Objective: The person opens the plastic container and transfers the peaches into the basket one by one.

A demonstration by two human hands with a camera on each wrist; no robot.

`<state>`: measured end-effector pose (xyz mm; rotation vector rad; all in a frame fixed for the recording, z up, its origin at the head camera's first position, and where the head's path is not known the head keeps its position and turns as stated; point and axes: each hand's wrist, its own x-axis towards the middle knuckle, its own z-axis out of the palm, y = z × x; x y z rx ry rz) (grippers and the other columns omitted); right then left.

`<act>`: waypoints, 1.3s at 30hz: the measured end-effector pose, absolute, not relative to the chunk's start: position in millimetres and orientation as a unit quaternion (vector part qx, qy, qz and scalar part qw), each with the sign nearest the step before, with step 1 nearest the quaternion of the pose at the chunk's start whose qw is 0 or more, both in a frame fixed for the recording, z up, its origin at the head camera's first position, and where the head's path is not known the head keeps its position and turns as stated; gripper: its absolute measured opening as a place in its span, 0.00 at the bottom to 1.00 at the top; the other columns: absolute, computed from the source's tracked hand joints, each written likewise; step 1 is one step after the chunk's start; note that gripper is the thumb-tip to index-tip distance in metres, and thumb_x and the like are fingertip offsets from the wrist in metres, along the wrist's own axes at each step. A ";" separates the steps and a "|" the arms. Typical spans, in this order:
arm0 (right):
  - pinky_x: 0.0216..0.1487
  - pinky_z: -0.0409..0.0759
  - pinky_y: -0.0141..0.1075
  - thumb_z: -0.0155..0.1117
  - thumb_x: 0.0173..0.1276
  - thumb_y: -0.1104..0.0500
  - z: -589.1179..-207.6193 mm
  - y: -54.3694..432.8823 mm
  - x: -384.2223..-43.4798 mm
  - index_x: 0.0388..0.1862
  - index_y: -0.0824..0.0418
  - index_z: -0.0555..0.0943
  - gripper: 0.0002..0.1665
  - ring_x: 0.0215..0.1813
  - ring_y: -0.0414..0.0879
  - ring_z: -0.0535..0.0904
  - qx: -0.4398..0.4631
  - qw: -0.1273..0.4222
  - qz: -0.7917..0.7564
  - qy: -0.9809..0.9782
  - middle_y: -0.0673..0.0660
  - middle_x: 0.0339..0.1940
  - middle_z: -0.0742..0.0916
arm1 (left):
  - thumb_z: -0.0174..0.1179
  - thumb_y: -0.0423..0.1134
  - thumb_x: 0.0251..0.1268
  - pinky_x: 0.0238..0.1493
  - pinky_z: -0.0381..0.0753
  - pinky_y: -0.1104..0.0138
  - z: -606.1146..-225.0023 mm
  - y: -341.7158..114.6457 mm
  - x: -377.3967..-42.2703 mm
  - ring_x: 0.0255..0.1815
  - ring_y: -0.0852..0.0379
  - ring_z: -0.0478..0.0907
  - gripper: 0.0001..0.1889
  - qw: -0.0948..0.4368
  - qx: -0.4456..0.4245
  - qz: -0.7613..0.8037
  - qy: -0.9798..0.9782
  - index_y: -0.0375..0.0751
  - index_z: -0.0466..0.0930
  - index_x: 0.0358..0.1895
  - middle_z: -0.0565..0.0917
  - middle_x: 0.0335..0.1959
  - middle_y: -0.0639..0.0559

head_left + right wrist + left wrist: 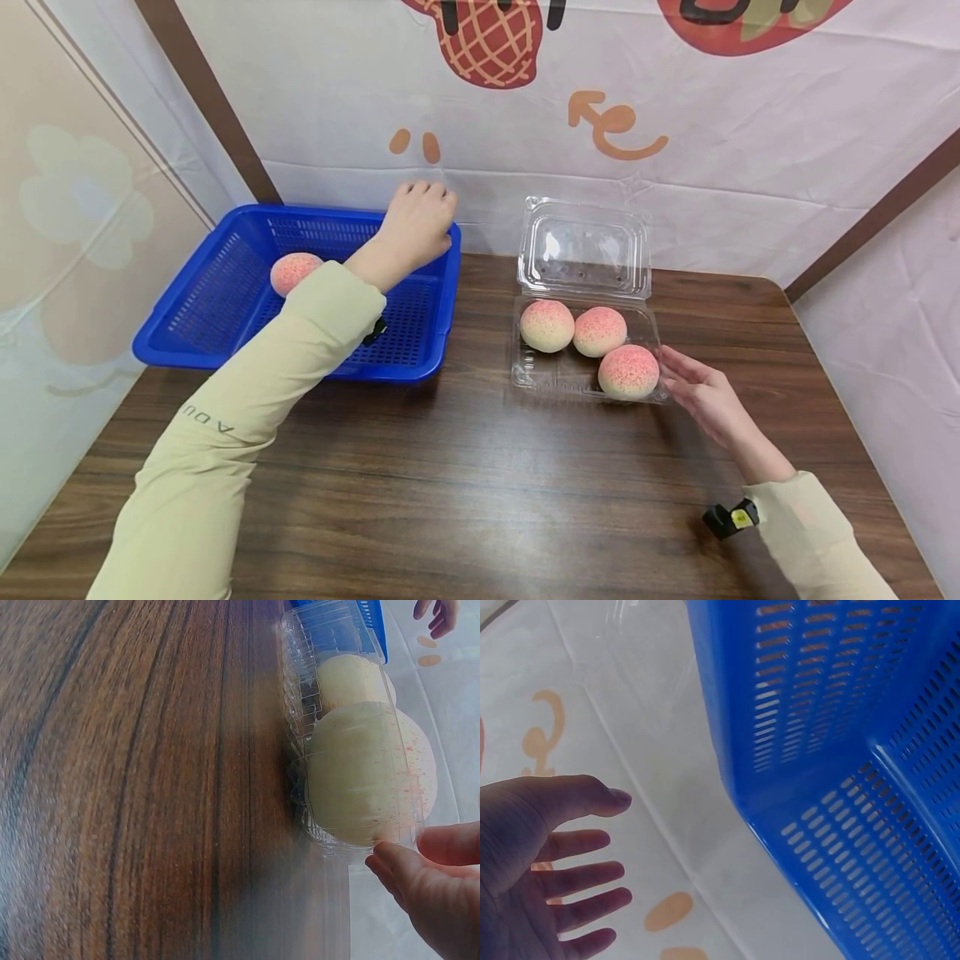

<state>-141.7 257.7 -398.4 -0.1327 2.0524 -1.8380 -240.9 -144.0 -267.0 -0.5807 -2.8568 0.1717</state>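
My left hand [420,221] is raised over the back right corner of a blue plastic basket [442,333]. In the left wrist view its fingers [585,881] are apart and hold nothing. My right hand [701,392] pinches the right edge of a clear plastic clamshell box [547,379] between thumb and fingers, seen closely in the right wrist view. The box lies with its lid [585,246] raised at the back. Inside it sit three round, pink-speckled, peach-like balls, one at the front right [628,372], two behind. Another peach-like ball [295,273] lies in the basket, partly hidden by my left arm.
The brown wood-grain table [480,483] carries both the basket and the box. A white printed cloth [337,100] hangs right behind them, and cloth also covers the left and right sides. The basket's right wall stands a short way left of the box.
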 end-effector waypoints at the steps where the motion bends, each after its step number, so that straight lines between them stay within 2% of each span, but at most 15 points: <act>1: 0.53 0.68 0.22 0.44 0.70 0.69 -398.2 257.6 -141.7 0.70 0.72 0.45 0.33 0.66 0.37 0.61 -0.047 0.191 -0.656 0.729 0.70 0.70 0.52 | 0.53 0.35 0.58 0.51 0.67 0.50 -266.5 -142.9 -240.6 0.50 0.39 0.69 0.18 0.111 -0.200 0.060 -0.972 0.29 0.72 0.50 0.75 0.45 0.37; 10: 0.53 0.69 0.22 0.44 0.69 0.69 -396.5 257.2 -142.1 0.69 0.74 0.45 0.34 0.59 0.28 0.66 -0.053 0.187 -0.666 0.720 0.71 0.70 0.51 | 0.54 0.33 0.57 0.52 0.68 0.52 -262.9 -132.3 -237.4 0.50 0.41 0.71 0.16 0.128 -0.218 0.064 -0.966 0.31 0.73 0.49 0.76 0.45 0.38; 15: 0.53 0.69 0.21 0.45 0.69 0.69 -396.8 257.5 -142.3 0.69 0.74 0.44 0.34 0.60 0.29 0.66 -0.054 0.187 -0.667 0.719 0.71 0.70 0.50 | 0.53 0.31 0.56 0.51 0.68 0.52 -261.8 -126.8 -235.7 0.49 0.41 0.71 0.14 0.136 -0.225 0.058 -0.963 0.32 0.74 0.47 0.76 0.44 0.39; 22: 0.52 0.69 0.21 0.44 0.69 0.70 -398.2 257.3 -141.4 0.69 0.74 0.44 0.34 0.54 0.24 0.69 -0.050 0.188 -0.675 0.711 0.72 0.70 0.50 | 0.55 0.32 0.53 0.51 0.68 0.51 -258.8 -119.3 -232.7 0.49 0.41 0.71 0.15 0.137 -0.233 0.057 -0.961 0.32 0.74 0.46 0.76 0.43 0.40; 31: 0.52 0.69 0.21 0.44 0.69 0.69 -399.9 257.7 -140.9 0.69 0.74 0.45 0.34 0.57 0.27 0.68 -0.051 0.188 -0.666 0.720 0.71 0.70 0.51 | 0.59 0.35 0.51 0.53 0.67 0.52 -258.5 -108.5 -227.7 0.50 0.42 0.71 0.19 0.139 -0.247 0.052 -0.957 0.32 0.73 0.47 0.76 0.43 0.40; 36: 0.52 0.69 0.21 0.44 0.69 0.70 -400.4 257.3 -140.9 0.69 0.74 0.44 0.34 0.54 0.24 0.69 -0.050 0.189 -0.672 0.714 0.71 0.70 0.51 | 0.58 0.34 0.50 0.53 0.67 0.52 -257.6 -103.0 -227.0 0.49 0.42 0.71 0.18 0.144 -0.253 0.047 -0.956 0.32 0.73 0.47 0.76 0.42 0.40; 39: 0.52 0.69 0.21 0.44 0.69 0.70 -400.3 257.1 -140.7 0.69 0.74 0.44 0.34 0.55 0.25 0.68 -0.050 0.188 -0.669 0.717 0.71 0.70 0.51 | 0.57 0.33 0.49 0.52 0.67 0.53 -257.1 -100.2 -226.4 0.48 0.42 0.71 0.19 0.140 -0.254 0.045 -0.956 0.32 0.73 0.48 0.76 0.42 0.41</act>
